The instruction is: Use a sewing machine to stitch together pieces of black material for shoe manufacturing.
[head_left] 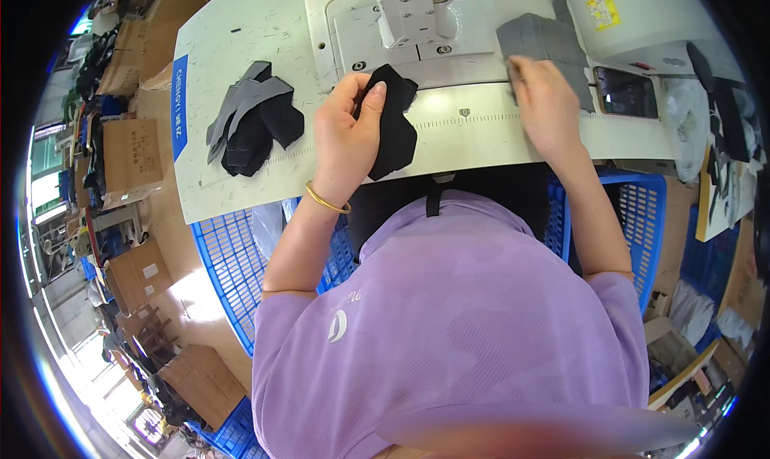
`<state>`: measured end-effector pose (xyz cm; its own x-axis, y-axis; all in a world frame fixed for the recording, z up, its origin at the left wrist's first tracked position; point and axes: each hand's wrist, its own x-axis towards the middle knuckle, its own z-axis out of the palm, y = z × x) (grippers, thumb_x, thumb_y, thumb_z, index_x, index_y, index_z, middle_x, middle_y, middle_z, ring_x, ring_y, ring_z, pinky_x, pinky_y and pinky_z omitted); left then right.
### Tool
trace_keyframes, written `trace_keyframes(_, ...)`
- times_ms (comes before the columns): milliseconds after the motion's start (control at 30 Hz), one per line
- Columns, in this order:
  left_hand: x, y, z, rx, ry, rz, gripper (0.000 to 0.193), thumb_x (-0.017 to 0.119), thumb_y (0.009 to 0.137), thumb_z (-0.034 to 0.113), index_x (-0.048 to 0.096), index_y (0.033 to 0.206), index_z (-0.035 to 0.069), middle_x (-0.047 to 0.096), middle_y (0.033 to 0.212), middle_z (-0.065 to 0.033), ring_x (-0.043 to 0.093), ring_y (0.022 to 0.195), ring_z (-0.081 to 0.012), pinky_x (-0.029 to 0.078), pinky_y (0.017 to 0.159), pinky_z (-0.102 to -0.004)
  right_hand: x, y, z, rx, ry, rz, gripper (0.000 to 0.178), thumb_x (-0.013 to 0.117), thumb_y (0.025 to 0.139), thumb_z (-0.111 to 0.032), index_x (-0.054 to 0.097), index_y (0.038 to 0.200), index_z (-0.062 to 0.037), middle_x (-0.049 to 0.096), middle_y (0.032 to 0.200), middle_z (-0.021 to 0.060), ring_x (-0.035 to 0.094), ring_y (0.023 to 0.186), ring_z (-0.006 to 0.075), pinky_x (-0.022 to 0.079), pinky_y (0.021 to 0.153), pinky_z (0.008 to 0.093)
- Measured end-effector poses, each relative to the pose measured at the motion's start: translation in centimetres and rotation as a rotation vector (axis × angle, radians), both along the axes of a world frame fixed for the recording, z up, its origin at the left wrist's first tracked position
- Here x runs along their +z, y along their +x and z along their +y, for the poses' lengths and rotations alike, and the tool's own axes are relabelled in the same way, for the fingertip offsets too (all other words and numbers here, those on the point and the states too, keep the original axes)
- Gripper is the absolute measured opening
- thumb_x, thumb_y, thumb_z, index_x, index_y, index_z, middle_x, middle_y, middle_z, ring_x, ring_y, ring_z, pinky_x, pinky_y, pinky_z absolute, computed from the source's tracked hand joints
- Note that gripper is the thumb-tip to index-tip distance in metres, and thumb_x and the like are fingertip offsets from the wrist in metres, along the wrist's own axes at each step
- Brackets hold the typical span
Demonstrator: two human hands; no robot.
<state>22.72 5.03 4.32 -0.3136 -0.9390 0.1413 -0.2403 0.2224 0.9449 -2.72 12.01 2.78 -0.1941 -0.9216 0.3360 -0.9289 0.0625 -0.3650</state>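
Observation:
A black cut fabric piece (393, 130) is pinched between the thumb and fingers of my left hand (349, 130), held over the front of the white sewing machine table. My right hand (547, 106) is at the left edge of a grey fabric piece (549, 46), its fingers curled together on that edge and slightly blurred. To the left of my left hand lies a loose pile of grey and black fabric pieces (255, 118). The sewing machine head (413, 14) stands beyond my hands, above its metal plate.
A phone (626, 92) lies at the table's right. Thread scraps dot the white table (208, 46), which has a printed ruler line. Blue plastic baskets (228, 258) stand below the front edge on both sides. Cardboard boxes (131, 162) line the floor at left.

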Motion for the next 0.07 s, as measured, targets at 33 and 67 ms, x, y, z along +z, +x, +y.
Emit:
trace_keyframes(33, -0.02, 0.0, -0.07, -0.01, 0.052, 0.003, 0.014, 0.061, 0.095, 0.013, 0.06, 0.092, -0.001, 0.052, 0.067, 0.0012, 0.044, 0.063, -0.0062, 0.04, 0.057, -0.0244, -0.01, -0.22, 0.09, -0.002, 0.001, 0.002, 0.019, 0.059, 0.093, -0.015, 0.064, 0.109, -0.0055, 0.068, 0.099, 0.0132, 0.067, 0.088, 0.0271, 0.052, 0.069, 0.0423)
trace_keyframes(67, -0.03, -0.11, -0.01, -0.01, 0.053, 0.004, 0.014, 0.061, 0.095, 0.013, 0.06, 0.092, -0.001, 0.052, 0.067, 0.0012, 0.044, 0.063, -0.0062, 0.04, 0.057, -0.0244, 0.27, -0.29, 0.09, 0.06, 0.051, -0.008, 0.021, 0.06, 0.092, -0.015, 0.063, 0.111, -0.0066, 0.067, 0.1, 0.0143, 0.067, 0.089, 0.0262, 0.053, 0.073, 0.0419)
